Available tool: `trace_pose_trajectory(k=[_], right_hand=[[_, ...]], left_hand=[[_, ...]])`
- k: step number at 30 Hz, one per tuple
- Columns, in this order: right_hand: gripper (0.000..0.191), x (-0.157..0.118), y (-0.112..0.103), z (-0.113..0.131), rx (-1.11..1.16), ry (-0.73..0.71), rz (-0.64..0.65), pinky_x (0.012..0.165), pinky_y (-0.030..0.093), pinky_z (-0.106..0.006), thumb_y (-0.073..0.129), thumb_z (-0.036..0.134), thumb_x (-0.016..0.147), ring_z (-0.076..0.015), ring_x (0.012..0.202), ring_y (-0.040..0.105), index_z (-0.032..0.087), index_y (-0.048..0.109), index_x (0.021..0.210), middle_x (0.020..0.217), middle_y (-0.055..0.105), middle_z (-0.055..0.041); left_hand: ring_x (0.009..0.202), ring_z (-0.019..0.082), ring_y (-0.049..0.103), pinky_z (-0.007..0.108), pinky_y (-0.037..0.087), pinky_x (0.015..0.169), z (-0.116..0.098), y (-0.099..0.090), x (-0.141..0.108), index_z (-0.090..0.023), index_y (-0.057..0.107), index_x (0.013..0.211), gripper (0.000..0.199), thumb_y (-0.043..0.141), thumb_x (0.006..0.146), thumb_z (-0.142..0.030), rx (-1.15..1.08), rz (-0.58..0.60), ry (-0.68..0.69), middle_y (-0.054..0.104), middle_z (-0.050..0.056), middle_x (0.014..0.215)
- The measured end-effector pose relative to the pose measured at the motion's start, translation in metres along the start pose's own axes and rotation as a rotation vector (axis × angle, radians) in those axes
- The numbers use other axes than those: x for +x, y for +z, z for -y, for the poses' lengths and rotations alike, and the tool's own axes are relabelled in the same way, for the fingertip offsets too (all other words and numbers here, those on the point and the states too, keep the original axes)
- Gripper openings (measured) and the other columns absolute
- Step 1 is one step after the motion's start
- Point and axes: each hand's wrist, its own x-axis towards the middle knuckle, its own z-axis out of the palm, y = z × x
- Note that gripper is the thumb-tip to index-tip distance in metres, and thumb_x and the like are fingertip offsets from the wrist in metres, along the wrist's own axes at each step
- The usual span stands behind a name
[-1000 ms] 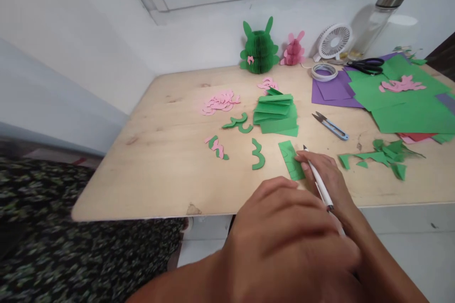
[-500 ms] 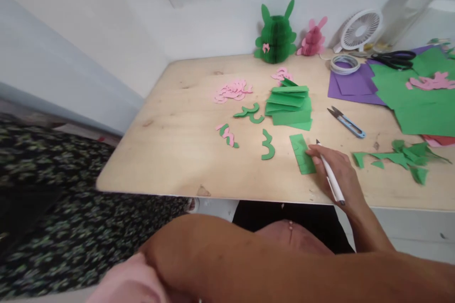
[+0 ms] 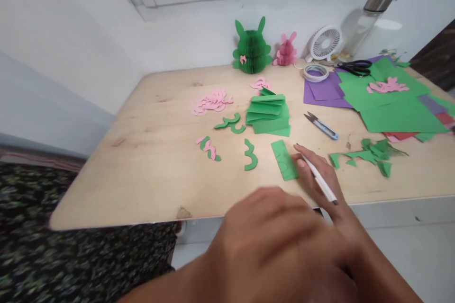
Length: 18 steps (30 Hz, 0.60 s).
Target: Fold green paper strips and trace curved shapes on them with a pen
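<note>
A white pen [image 3: 319, 178] is gripped in my right hand [image 3: 325, 170], its dark tip pointing up and left. That hand rests at the right edge of a small green paper strip [image 3: 283, 160] with curved lines drawn on it. Large and blurred in the foreground is my left hand [image 3: 270, 232], raised in front of the table's near edge; its fingers look bent, but what they hold, if anything, does not show. Left of the strip lies a wavy green cutout [image 3: 251, 155]. Beyond it sits a pile of folded green paper [image 3: 266, 112].
Blue thread snips [image 3: 322, 126] and green scraps [image 3: 377, 154] lie to the right. Pink cutouts [image 3: 213, 102] are at left. Along the back stand a green paper rabbit [image 3: 252, 49], a pink one [image 3: 285, 52], a fan [image 3: 325, 43] and a bottle [image 3: 366, 23]. Black scissors [image 3: 355, 67] rest on coloured sheets.
My left arm, which crossed low in front of my body, has swung so the hand now shows in the foreground. The view has shifted right and upward. My right hand stays by the strip.
</note>
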Motion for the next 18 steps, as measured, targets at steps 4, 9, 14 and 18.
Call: trace_pose_trajectory(k=[4,9,14,18], right_hand=[[0.031,0.002,-0.008,0.003,0.19,0.13,-0.034,0.084,0.056,-0.037,0.051,0.039,0.093,-0.0222,0.094,0.069,0.024,0.066,0.116,0.106,0.073,-0.0074],[0.027,0.019,-0.016,0.006,0.417,0.353,-0.092,0.077,0.057,-0.036,0.057,0.041,0.089,-0.0202,0.082,0.07,0.022,0.069,0.104,0.087,0.073,-0.0047],[0.02,0.049,-0.011,0.009,0.577,0.439,0.011,0.074,0.055,-0.032,0.066,0.038,0.081,-0.018,0.079,0.068,0.02,0.067,0.091,0.084,0.072,-0.0038],[0.017,0.067,-0.001,0.006,0.535,0.412,0.092,0.062,0.05,-0.027,0.071,0.034,0.074,-0.0153,0.07,0.062,0.02,0.066,0.082,0.078,0.068,-0.0015]], left_hand=[[0.112,0.023,0.061,0.045,0.051,0.096,0.033,0.036,0.022,-0.019,0.063,0.116,0.03,0.046,0.092,-0.014,-0.041,-0.011,-0.03,0.069,0.008,0.114],[0.125,0.028,0.053,0.05,0.042,0.104,0.05,0.079,0.021,-0.015,0.06,0.118,0.029,0.048,0.094,-0.024,0.009,0.053,-0.046,0.063,0.012,0.127],[0.127,0.028,0.052,0.05,0.038,0.107,0.053,0.095,0.024,-0.013,0.061,0.117,0.029,0.051,0.094,-0.027,0.039,0.069,-0.065,0.062,0.013,0.127],[0.128,0.028,0.051,0.05,0.038,0.107,0.056,0.103,0.026,-0.013,0.06,0.118,0.031,0.054,0.092,-0.029,0.046,0.083,-0.068,0.062,0.015,0.127]])
